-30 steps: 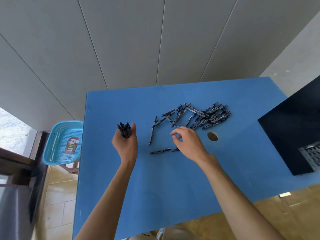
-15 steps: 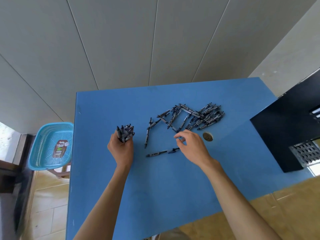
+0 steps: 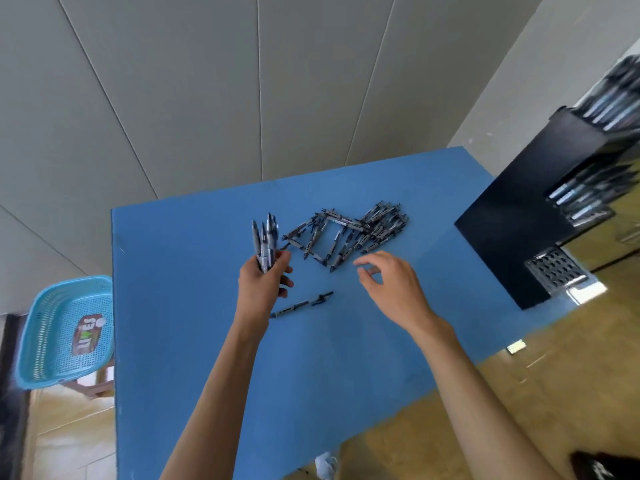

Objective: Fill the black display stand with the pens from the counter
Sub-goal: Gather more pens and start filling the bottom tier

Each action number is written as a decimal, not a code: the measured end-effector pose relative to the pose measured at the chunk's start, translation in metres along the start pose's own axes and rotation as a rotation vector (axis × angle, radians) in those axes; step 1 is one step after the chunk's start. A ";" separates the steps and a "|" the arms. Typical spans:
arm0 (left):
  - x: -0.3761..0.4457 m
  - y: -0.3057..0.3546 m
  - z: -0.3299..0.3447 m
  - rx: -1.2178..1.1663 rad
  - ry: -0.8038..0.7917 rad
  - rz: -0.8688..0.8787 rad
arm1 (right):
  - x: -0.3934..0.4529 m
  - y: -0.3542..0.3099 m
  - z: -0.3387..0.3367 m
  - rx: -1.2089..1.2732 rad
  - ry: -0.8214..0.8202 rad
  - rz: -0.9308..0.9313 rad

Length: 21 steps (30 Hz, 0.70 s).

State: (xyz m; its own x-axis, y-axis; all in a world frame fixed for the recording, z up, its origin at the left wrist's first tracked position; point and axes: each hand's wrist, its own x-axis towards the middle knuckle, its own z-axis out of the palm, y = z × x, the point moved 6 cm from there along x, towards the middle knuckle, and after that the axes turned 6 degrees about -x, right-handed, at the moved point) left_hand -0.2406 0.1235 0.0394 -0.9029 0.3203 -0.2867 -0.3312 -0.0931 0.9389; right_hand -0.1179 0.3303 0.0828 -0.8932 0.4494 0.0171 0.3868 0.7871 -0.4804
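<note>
A: Where are the pens?

B: Most lie in a loose heap of pens point(image 3: 349, 233) on the blue desk point(image 3: 194, 341), toward its far side. One single pen point(image 3: 300, 305) lies apart, nearer the person, between the two hands.

A: And the hands?

B: The left hand point(image 3: 261, 289) grips a bundle of pens point(image 3: 265, 242) upright, tips pointing up. The right hand point(image 3: 393, 287) hovers just beside the heap, fingers loosely curled and spread, holding nothing.

A: The stand?

B: The black display stand point(image 3: 519, 216) sits at the right edge of the desk, well apart from the heap, with pens already in its slots. A turquoise basket point(image 3: 41, 341) stands off the desk's left side
</note>
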 end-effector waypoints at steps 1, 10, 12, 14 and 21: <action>-0.004 0.003 0.012 0.003 -0.041 -0.007 | -0.006 0.006 -0.009 -0.001 0.022 0.011; -0.053 0.007 0.131 0.005 -0.290 -0.039 | -0.063 0.086 -0.104 0.025 0.184 0.125; -0.068 0.004 0.162 0.004 -0.322 -0.040 | -0.078 0.112 -0.124 0.037 0.214 0.138; -0.087 0.000 0.192 0.008 -0.336 -0.028 | -0.095 0.139 -0.143 0.050 0.237 0.148; -0.156 -0.015 0.303 0.091 -0.327 0.028 | -0.154 0.233 -0.226 0.052 0.311 0.146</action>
State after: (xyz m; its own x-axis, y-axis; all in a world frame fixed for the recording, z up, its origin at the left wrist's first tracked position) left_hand -0.0115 0.3606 0.1278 -0.7707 0.6055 -0.1984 -0.2684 -0.0261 0.9630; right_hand 0.1618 0.5395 0.1660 -0.7138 0.6690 0.2072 0.4858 0.6861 -0.5415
